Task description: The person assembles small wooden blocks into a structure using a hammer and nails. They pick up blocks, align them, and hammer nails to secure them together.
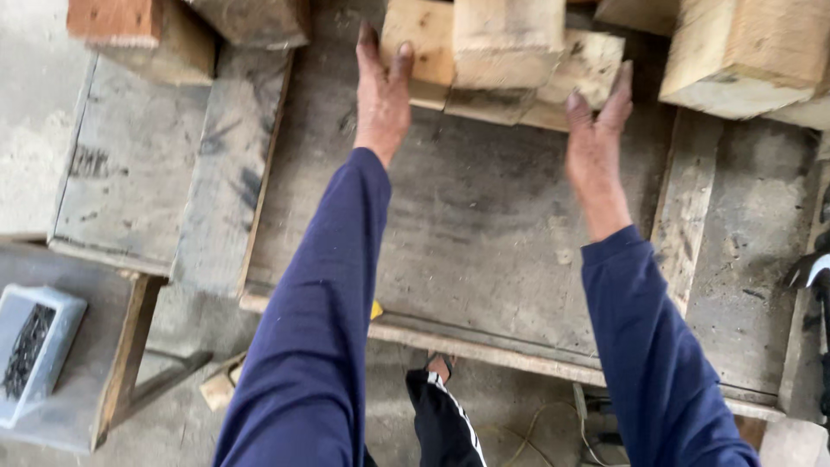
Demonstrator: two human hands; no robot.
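Both my arms, in dark blue sleeves, reach out over a worn grey plywood bench top [484,216]. My left hand [382,91] is flat with fingers extended, its fingertips at the left end of a stack of pale wooden blocks [506,60] at the far edge. My right hand [598,130] is open too, its fingers against the stack's right end. Neither hand has closed around a block.
More timber blocks [743,56] lie at the far right, others at the far left [143,35]. A grey board [130,164] lies to the left. A plastic tub of dark nails [30,350] rests on a low stand at lower left. My foot [439,367] shows on the concrete floor.
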